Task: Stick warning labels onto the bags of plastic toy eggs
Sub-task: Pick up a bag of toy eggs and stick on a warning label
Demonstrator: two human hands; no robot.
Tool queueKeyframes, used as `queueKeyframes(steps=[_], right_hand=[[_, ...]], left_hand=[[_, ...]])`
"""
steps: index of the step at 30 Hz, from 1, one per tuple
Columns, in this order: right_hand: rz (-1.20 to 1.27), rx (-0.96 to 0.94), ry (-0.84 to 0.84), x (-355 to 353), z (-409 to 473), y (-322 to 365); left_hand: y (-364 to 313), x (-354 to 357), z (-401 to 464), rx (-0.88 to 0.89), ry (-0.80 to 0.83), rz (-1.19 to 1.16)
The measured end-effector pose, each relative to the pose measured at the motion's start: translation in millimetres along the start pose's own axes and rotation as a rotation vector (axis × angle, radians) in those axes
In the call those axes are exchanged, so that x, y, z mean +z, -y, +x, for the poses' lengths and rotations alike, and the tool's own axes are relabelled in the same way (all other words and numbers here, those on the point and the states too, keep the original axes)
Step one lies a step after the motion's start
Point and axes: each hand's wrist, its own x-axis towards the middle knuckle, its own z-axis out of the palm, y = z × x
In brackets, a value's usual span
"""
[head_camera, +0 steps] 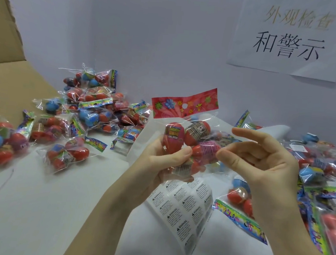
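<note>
Table point(36, 207): white, with a cardboard box flap point(3, 86) at its left edge.
Bag piles: one heap point(88, 109) toward the back left, another point(323, 180) along the right edge.
Label sheet point(184, 209): lies near the front, below the hands.
Held bag point(190, 141): raised mid-table, red header upward.
Left hand point(160, 163): grips the bag's lower part.
Right hand point(260, 162): fingers loosely spread, thumb touching the bag's right side.

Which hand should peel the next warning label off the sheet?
Right. The left hand grips the held bag, so it's occupied. The right hand holds nothing I can see, fingers loose, above the label sheet.
</note>
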Motion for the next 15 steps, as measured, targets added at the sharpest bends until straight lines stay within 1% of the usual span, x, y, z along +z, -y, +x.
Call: queueKeyframes(steps=[4,8,10,13,14,15], right_hand=[[0.039,0.038,-0.027,0.8,0.5,-1.8],[-0.009,0.113,-0.084,-1.1,3.9,-6.9],[0.003,0.206,-0.053,-3.8,4.8,-9.3],[0.149,0.416,0.108,-2.4,3.1,-8.9],[0.214,0.488,0.115,-1.1,2.4,-9.4],[0.265,0.552,0.086,-0.3,2.1,-10.6]], left_hand=[[1.1,-0.1,0.3,0.011,0.002,0.004],[1.7,-0.4,-0.5,0.017,-0.002,0.004],[1.7,-0.8,-0.4,0.021,-0.002,0.002],[1.0,-1.5,-0.4,0.013,0.002,-0.025],[0.2,-1.7,-1.2,0.015,0.011,-0.034],[-0.3,-2.0,-2.1,0.018,0.022,-0.041]])
